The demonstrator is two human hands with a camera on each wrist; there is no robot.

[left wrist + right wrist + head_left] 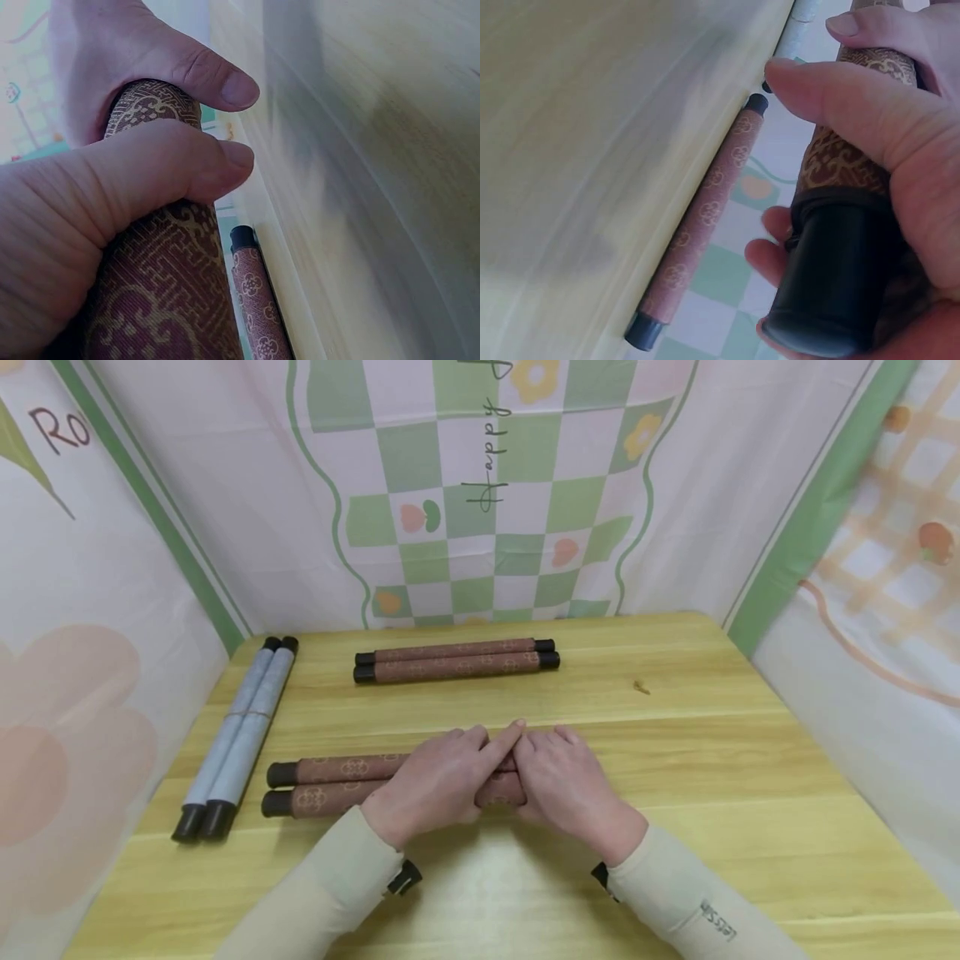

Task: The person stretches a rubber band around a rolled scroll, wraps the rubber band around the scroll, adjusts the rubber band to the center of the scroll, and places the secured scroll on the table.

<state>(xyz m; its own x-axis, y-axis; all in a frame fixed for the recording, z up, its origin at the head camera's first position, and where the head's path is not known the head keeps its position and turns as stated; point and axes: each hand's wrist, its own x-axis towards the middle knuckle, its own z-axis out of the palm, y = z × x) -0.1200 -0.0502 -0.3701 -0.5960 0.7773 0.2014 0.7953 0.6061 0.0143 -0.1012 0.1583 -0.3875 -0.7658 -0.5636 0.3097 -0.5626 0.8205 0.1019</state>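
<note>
A brown scroll with gold patterning [337, 797] and black end knobs, rolled into two parallel rolls, is held over the front part of the table. My left hand [438, 785] grips it around the middle, and its thumb [199, 161] lies across the patterned surface in the left wrist view. Close beside it, my right hand [566, 781] grips the right end of the same scroll. In the right wrist view the black knob [829, 277] sticks out below the right thumb [840, 94]. Both palms hide much of the scroll's right half.
Farther back lies another brown double-rolled scroll [457, 664]. A pale blue double-rolled scroll [243, 727], tied with thin string, lies at the left edge of the wooden table [720, 810]. A small brown scrap [641, 687] is at back right. Printed curtains [525, 560] surround the table.
</note>
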